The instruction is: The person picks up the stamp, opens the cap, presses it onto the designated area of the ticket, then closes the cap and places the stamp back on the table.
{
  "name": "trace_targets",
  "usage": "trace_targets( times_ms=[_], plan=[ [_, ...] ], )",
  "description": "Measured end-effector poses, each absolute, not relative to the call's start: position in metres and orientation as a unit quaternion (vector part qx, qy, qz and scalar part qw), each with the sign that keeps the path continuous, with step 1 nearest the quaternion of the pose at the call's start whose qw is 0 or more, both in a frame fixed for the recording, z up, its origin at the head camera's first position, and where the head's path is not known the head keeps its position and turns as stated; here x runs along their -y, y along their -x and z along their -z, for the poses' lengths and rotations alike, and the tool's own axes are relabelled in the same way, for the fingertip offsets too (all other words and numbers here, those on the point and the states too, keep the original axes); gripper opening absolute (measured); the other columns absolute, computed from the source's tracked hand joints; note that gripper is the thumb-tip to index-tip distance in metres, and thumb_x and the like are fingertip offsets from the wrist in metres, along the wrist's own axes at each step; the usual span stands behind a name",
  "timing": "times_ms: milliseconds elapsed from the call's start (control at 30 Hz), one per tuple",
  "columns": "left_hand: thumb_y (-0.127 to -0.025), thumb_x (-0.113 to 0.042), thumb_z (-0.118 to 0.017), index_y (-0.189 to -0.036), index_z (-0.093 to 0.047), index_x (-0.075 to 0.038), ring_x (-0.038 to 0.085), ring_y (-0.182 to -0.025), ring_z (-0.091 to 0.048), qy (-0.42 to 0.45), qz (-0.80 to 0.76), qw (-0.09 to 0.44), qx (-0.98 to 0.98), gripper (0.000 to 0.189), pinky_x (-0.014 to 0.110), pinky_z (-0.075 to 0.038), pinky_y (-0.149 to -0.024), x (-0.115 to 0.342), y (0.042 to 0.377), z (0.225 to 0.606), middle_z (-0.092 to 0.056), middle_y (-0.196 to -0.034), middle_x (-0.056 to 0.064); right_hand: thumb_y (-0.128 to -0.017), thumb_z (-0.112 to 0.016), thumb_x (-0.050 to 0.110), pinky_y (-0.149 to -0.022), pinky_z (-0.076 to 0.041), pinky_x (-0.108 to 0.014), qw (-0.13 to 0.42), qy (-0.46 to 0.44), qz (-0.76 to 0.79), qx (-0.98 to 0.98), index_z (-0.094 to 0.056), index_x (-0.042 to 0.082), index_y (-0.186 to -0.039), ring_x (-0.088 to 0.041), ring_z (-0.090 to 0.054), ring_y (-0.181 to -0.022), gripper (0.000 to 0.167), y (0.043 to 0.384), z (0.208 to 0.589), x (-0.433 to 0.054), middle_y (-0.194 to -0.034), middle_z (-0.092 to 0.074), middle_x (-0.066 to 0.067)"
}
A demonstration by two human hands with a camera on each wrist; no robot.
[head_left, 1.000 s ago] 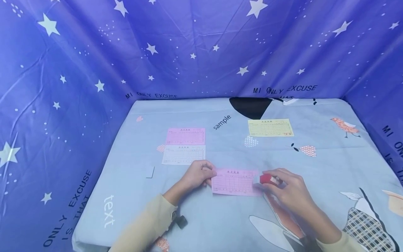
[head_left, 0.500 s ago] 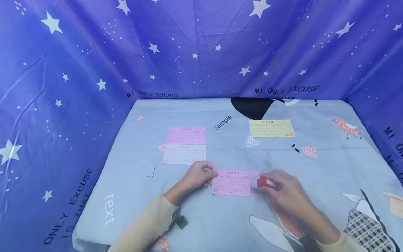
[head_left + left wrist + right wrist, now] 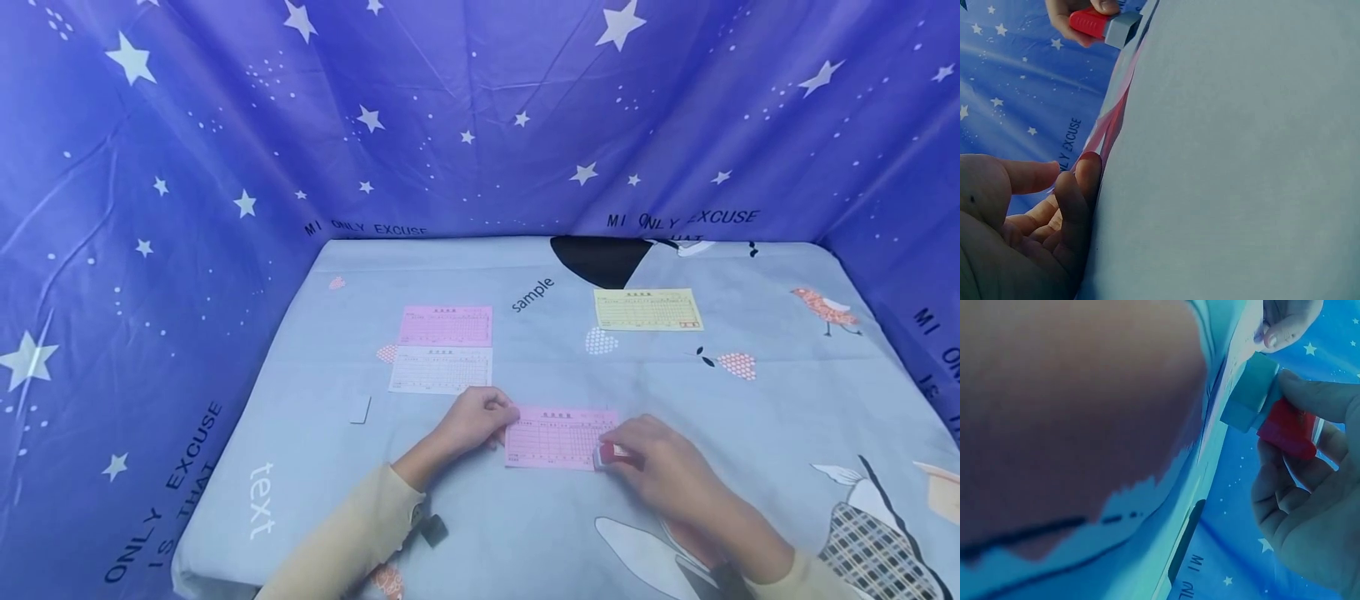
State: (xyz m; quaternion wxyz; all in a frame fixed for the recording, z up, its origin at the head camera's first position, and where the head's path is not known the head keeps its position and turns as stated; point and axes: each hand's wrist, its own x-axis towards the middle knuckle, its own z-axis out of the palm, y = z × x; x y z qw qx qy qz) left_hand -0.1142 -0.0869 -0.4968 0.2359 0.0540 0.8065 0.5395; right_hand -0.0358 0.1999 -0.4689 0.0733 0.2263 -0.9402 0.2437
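Note:
My right hand [image 3: 663, 467] grips a small stamp [image 3: 609, 453] with a red body and a grey, see-through base, at the lower right corner of a pink printed slip [image 3: 551, 437]. In the right wrist view, thumb and fingers clasp the red part of the stamp [image 3: 1288, 428], its base facing the paper. Whether the base touches the slip, I cannot tell. At the slip's left edge, my left hand [image 3: 474, 418] pinches the paper. The left wrist view has the slip [image 3: 1110, 122] edge-on, bowed slightly off the cloth near the fingertips.
Another pink slip [image 3: 446, 326] lies just above a white slip [image 3: 438, 370], left of centre. A yellow slip [image 3: 648, 310] with a small red mark in its lower right corner lies farther back. Grey-blue patterned cloth [image 3: 300, 367] covers the table; a starry purple curtain [image 3: 420, 83] surrounds it.
My right hand has brought the stamp left and nearer to me, from the right edge of the pink slip to its lower right corner. The left hand stays at the left edge.

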Motion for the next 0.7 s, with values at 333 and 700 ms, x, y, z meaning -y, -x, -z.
trace_targets(
  times_ms=[333,700],
  plan=[
    [-0.091,-0.011,-0.072,-0.093,-0.068,-0.005,0.014,-0.050,-0.057,-0.049,-0.540,0.242,-0.804,0.007,0.023,-0.050,-0.045,0.0869,0.1143,0.4986,-0.070,-0.072,0.005,-0.070,-0.090,0.014,-0.081,-0.055,-0.037,0.068,-0.231,-0.224,0.944,-0.071,0.028,-0.089,-0.010,-0.062,-0.092,0.030,0.0345,0.4718,-0.1981,-0.096,-0.068,0.013],
    [-0.090,-0.011,-0.073,-0.093,-0.069,-0.006,0.014,-0.049,-0.056,-0.047,-0.539,0.243,-0.805,0.007,0.023,-0.048,-0.045,0.0866,0.1155,0.4990,-0.069,-0.073,0.004,-0.070,-0.090,0.011,-0.078,-0.054,-0.034,0.076,-0.243,-0.229,0.940,-0.068,0.030,-0.086,-0.008,-0.060,-0.090,0.033,0.0365,0.4734,-0.1960,-0.093,-0.067,0.014]
  ],
)
